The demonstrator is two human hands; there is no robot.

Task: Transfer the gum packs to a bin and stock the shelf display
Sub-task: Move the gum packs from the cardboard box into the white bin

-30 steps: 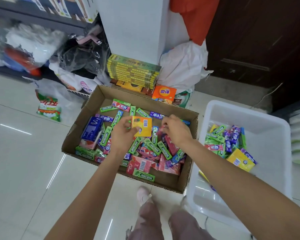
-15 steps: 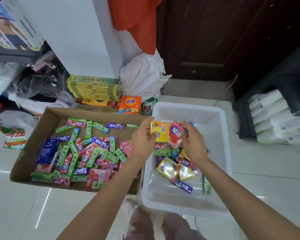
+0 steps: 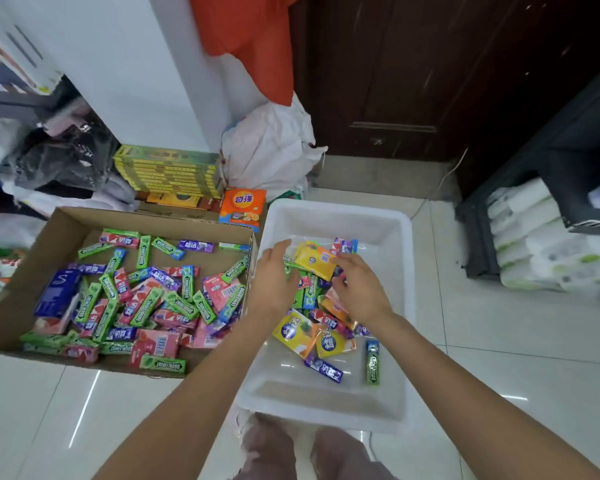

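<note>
Left hand [image 3: 274, 271] over the near-left part of the white plastic bin [image 3: 404, 306], fingers straight and loose, holding nothing that shows. Right hand [image 3: 357, 289] just beside it, over the heap in the bin; fingers bent down among the packs, but whether they pinch one cannot be told. A yellow gum pack [image 3: 314, 259] lies tilted between the two hands, touching or nearly touching both — held or already let go, not clear.

Bin contents: mixed gum packs [image 3: 326, 327] — flat yellow pouches, slim green and purple sticks — piled toward the middle, one green stick [image 3: 373, 362] lying apart at the near right.

Cardboard box [image 3: 66, 223] to the left, its side against the bin, holds the larger share of gum sticks [image 3: 160, 303]; transfer judged well short of half.

Handling, as judgement: packs light, stiff enough in their wrappers, glossy film likely slippery. Slim sticks best taken across the narrow sides, several at once; flat pouches by opposite edges, thumb on the face.

Both containers sit on the tiled floor [image 3: 499, 341].
</note>
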